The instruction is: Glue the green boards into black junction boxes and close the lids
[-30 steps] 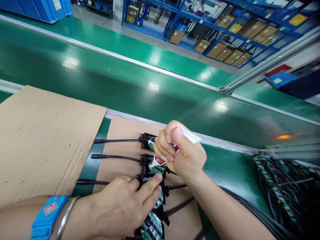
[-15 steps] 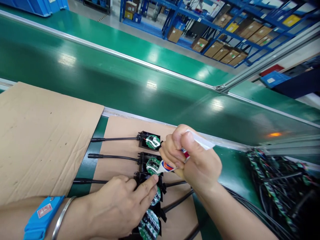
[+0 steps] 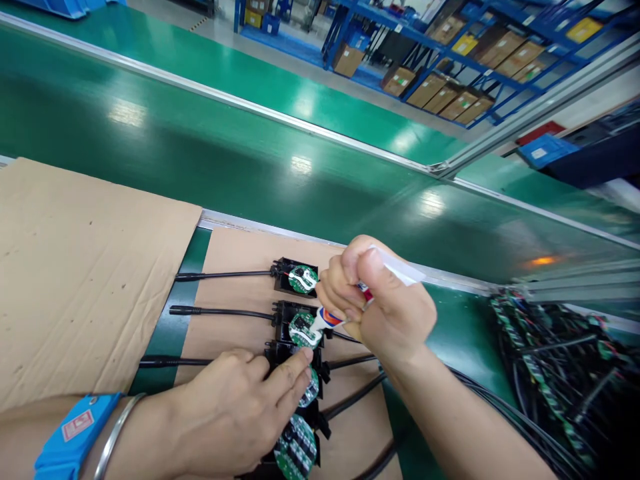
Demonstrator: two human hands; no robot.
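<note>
My right hand (image 3: 383, 297) is wrapped round a white glue tube (image 3: 327, 319) with red, orange and blue print. Its nozzle points down at the round green circuit board (image 3: 299, 327) in the second black housing (image 3: 284, 312), where a white bead lies on the board. My left hand (image 3: 240, 400) lies palm down over the lower housings, fingers stretched out and the index fingertip at the edge by that board. Its thumb is hidden. Beyond, the top board (image 3: 303, 280) carries a curved white bead. Nearer me, a larger board (image 3: 297, 447) is partly covered by my left hand.
Housings stand in a column on cardboard (image 3: 240, 253), with black cables (image 3: 225, 274) running out both sides. A bigger cardboard sheet (image 3: 90, 267) lies left. At right is a heap of boards and cables (image 3: 555, 373). A metal-framed partition (image 3: 435, 170) stands behind the bench.
The nozzle has moved along the second board, and the white bead there now has a different shape. My left hand stays at the housings. The whole view has shifted slightly.
</note>
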